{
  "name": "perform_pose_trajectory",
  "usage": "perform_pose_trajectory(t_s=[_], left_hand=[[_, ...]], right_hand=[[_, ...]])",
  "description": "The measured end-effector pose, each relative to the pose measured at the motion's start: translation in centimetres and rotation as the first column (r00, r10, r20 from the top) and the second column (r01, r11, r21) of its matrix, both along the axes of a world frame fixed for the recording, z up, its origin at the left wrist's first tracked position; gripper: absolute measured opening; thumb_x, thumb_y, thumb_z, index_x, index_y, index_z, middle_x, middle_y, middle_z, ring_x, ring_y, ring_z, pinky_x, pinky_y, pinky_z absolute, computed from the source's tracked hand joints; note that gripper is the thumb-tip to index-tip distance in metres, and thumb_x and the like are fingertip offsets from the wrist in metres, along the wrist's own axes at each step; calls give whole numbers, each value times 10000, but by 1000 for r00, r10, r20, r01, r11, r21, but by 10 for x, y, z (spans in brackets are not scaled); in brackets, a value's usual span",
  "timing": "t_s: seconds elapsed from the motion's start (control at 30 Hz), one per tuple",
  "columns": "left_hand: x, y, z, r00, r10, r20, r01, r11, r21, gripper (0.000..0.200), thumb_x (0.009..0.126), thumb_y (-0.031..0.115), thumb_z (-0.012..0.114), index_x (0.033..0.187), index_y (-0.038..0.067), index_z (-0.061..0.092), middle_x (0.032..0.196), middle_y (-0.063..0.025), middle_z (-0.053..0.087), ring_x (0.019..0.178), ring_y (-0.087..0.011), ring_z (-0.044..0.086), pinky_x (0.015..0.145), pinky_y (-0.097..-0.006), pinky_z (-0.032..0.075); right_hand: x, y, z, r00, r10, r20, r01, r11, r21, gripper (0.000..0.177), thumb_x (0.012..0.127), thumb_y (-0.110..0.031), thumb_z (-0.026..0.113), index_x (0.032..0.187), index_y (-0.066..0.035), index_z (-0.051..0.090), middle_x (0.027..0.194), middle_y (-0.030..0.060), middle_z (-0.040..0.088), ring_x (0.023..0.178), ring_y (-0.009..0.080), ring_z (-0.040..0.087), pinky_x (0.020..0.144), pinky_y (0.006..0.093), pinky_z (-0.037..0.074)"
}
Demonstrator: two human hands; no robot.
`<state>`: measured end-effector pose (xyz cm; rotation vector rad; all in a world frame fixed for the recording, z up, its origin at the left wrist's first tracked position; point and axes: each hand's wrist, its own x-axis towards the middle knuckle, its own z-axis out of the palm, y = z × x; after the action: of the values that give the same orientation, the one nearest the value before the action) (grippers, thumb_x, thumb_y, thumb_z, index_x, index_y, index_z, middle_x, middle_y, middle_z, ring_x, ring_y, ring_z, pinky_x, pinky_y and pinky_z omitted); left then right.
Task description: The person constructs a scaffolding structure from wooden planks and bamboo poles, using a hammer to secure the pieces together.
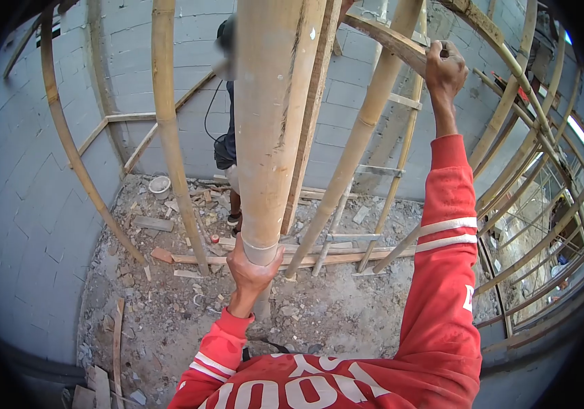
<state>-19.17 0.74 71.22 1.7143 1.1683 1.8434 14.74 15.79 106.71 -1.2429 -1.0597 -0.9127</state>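
Observation:
A thick bamboo pole (265, 123) stands upright right in front of me. My left hand (252, 268) is wrapped round its lower part, just at a ringed joint. Out to the upper right, my right hand (446, 67) is raised with its fingers closed at the end of a wooden board (391, 41). The board slants up to the left, behind a leaning bamboo pole (367, 126). A long timber (311, 123) runs alongside the thick pole.
A person (226, 146) in dark clothes stands behind the thick pole, mostly hidden. Bamboo poles rise on both sides, with a bamboo ladder (401, 160) at the back. Planks, rubble and a white bucket (159, 185) lie on the dirt floor. Grey block walls (26, 225) surround it.

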Motion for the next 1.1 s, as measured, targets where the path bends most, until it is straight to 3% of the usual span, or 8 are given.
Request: perform_pose_trajectory(t_s=[0.43, 1.07, 1.1], left_hand=[[2, 4, -8, 999, -9, 33, 9, 1000, -17, 534, 675, 264, 908, 1034, -5, 618, 815, -189, 724, 746, -361, 745, 638, -415, 578], [0, 5, -8, 1000, -18, 6, 18, 1000, 19, 511, 693, 258, 895, 1031, 2, 610, 779, -172, 708, 704, -353, 738, 604, -418, 567], [0, 5, -7, 1000, -21, 5, 21, 1000, 19, 511, 693, 258, 895, 1031, 2, 610, 779, -172, 708, 704, -353, 738, 604, -418, 567]], right_hand=[[1, -4, -1, 999, 21, 32, -22, 1000, 6, 325, 917, -334, 563, 864, -62, 732, 767, 141, 713, 722, 296, 687, 720, 400, 518], [7, -2, 0, 999, -3, 43, 4, 1000, -12, 332, 914, -339, 547, 922, -78, 752, 858, 127, 744, 801, 299, 707, 783, 393, 529], [6, -3, 0, 999, 10, 38, -9, 1000, -15, 338, 902, -337, 550, 940, -75, 759, 879, 151, 745, 819, 333, 711, 789, 417, 535]])
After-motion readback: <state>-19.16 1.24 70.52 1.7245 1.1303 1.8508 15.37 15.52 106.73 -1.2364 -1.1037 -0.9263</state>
